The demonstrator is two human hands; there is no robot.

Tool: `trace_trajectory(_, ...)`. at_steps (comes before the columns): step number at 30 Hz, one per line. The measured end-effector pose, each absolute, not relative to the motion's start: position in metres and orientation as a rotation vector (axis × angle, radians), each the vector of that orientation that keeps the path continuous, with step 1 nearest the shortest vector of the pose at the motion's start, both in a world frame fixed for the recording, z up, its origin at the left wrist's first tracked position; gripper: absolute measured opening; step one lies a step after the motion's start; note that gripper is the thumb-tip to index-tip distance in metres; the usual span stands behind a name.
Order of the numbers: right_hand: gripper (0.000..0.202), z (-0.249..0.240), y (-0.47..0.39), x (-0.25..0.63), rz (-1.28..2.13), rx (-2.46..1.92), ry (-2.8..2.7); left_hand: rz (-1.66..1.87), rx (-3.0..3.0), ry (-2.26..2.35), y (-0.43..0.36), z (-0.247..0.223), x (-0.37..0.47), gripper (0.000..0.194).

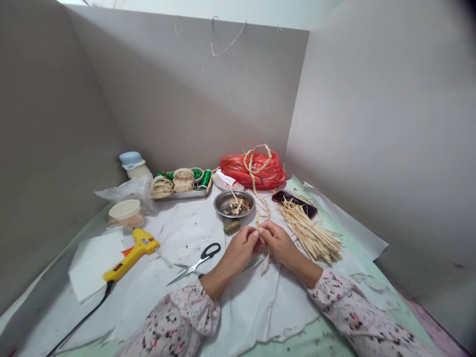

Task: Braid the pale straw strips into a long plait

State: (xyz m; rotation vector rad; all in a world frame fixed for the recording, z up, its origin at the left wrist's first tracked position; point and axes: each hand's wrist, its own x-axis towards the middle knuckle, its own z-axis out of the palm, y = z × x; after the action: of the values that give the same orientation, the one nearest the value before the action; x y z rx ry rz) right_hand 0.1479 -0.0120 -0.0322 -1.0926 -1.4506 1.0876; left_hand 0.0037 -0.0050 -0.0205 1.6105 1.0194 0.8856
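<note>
Both hands meet over the white paper, fingers pinched on a pale straw braid [265, 210]. My left hand [241, 248] is closed on the braid's near end from the left. From the other side, my right hand [279, 243] grips the same end, and loose strands hang below it. The finished length runs away from me and loops over a red plastic bag [238, 167]. To the right lies a bundle of straw strands [310, 230]. Just beyond my left hand are a small thread spool [232, 227] and a metal bowl [219, 204] with straw scraps.
Scissors [197, 263] and a yellow glue gun [130, 255] with a black cord lie left. Behind them stand a white cup [126, 213], a clear plastic bag [130, 191], a blue-lidded bottle [134, 163] and a metal tray [182, 195] of woven pieces. A phone [293, 202] touches the straw. Grey panels [204, 99] enclose the table.
</note>
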Motion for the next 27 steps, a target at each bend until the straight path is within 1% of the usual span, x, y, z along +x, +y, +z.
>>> trace_trajectory(3, 0.020, -0.030, -0.014, 0.148, 1.106, -1.080, -1.458, 0.792, 1.601, 0.968, -0.005, -0.020, 0.003, 0.030)
trace_trajectory(6, 0.017, -0.024, -0.017, 0.148, 1.027, -1.138, -1.512, 0.800, 1.754, 1.049, -0.004, -0.012, 0.000, 0.028)
trace_trajectory(9, 0.015, -0.021, -0.019, 0.149, 1.050, -1.156, -1.535, 0.772, 1.808, 1.029, -0.003, -0.006, -0.004, 0.030)
trace_trajectory(13, 0.013, -0.022, -0.018, 0.150, 1.124, -1.096, -1.552, 0.614, 1.540, 0.970, -0.005, -0.002, -0.007, 0.040)
trace_trajectory(16, 0.014, -0.024, -0.017, 0.152, 1.136, -1.062, -1.550, 0.575, 1.346, 0.916, -0.008, 0.000, -0.007, 0.040)
trace_trajectory(19, 0.017, -0.024, -0.014, 0.155, 1.031, -1.061, -1.603, 0.652, 1.317, 0.901, -0.009, 0.001, -0.006, 0.035)
trace_trajectory(24, 0.024, -0.021, -0.011, 0.161, 0.810, -1.189, -1.773, 0.748, 1.377, 0.996, -0.007, -0.005, -0.004, 0.025)
trace_trajectory(27, 0.028, -0.016, -0.013, 0.160, 0.702, -1.327, -1.834, 0.771, 1.387, 1.084, -0.006, -0.010, -0.002, 0.025)
